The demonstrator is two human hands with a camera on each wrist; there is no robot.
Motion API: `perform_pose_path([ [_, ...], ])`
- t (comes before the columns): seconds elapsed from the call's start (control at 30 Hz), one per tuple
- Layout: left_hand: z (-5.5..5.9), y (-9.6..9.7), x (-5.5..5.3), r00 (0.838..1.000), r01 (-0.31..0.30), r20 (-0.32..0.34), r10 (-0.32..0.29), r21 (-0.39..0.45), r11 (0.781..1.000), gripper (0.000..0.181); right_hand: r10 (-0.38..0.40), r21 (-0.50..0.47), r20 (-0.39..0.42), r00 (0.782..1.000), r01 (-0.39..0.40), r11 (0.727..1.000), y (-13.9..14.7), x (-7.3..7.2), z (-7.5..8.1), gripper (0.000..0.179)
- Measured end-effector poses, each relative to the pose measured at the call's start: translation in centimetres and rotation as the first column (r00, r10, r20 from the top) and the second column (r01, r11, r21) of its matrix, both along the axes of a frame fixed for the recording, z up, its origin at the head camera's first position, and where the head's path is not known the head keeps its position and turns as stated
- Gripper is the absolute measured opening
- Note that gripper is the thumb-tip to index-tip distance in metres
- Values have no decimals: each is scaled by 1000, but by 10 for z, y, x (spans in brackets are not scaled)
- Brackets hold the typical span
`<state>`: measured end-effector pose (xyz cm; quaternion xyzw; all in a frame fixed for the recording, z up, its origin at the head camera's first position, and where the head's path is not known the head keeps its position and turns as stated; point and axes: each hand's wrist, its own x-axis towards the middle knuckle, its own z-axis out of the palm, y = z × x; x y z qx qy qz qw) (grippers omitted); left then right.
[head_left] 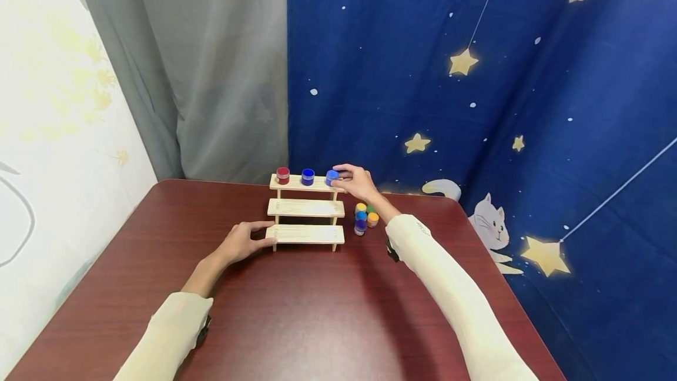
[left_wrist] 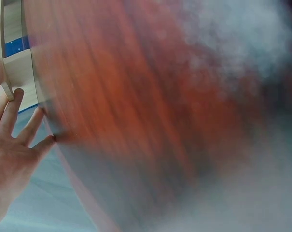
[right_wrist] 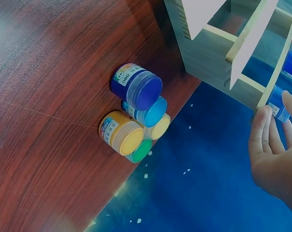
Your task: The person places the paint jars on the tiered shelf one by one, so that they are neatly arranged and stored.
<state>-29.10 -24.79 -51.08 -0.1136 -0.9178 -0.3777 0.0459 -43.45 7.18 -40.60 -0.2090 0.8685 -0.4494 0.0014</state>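
Note:
A three-step wooden display stand [head_left: 305,208] stands on the table. On its top step are a dark red paint jar [head_left: 282,176], a dark blue paint jar [head_left: 308,177] and a lighter blue paint jar [head_left: 331,176] at the right end. My right hand [head_left: 355,183] holds this lighter blue jar between thumb and fingers; the right wrist view has the fingertips on its side, at the board's edge. With thumb and fingers, my left hand [head_left: 241,243] grips the left end of the lowest step [head_left: 307,234]. Its other fingers are spread in the left wrist view.
Right of the stand, several paint jars cluster on the table [head_left: 296,310]: a dark blue jar [right_wrist: 136,87], a light blue jar [right_wrist: 150,112], an orange-yellow jar [right_wrist: 120,133], a pale yellow jar [right_wrist: 159,127] and a green jar [right_wrist: 141,151]. Curtains [head_left: 365,104] hang behind the table's far edge.

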Motion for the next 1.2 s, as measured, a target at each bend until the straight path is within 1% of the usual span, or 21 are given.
perform_pose_path([
  [0.17, -1, 1, -1, 1000, 5, -4, -5, -8, 1000, 57, 27, -27, 17, 1000, -26, 999, 6, 4, 0, 50],
  [0.4, -2, -3, -3, 1000, 0, 1, 0, -5, 1000, 57, 51, -18, 26, 998, -50, 999, 17, 8, 1, 49],
  [0.57, -4, -4, -3, 1000, 0, 5, 0, -2, 1000, 58, 54, -41, 42, 998, -52, 998, 24, 13, 0, 48],
  [0.73, -5, -5, -3, 1000, 4, -9, -5, -13, 1000, 58, 54, -46, 51, 997, -52, 998, 32, 16, -5, 49],
  [1.0, -4, -6, -3, 1000, 6, -8, -7, -5, 1000, 58, 74, -9, 56, 996, -74, 997, 51, 22, -15, 44],
  [1.2, -2, -2, -2, 1000, 11, -13, -12, -8, 1000, 58, 67, -1, 49, 997, -67, 998, 67, 27, -28, 42],
])
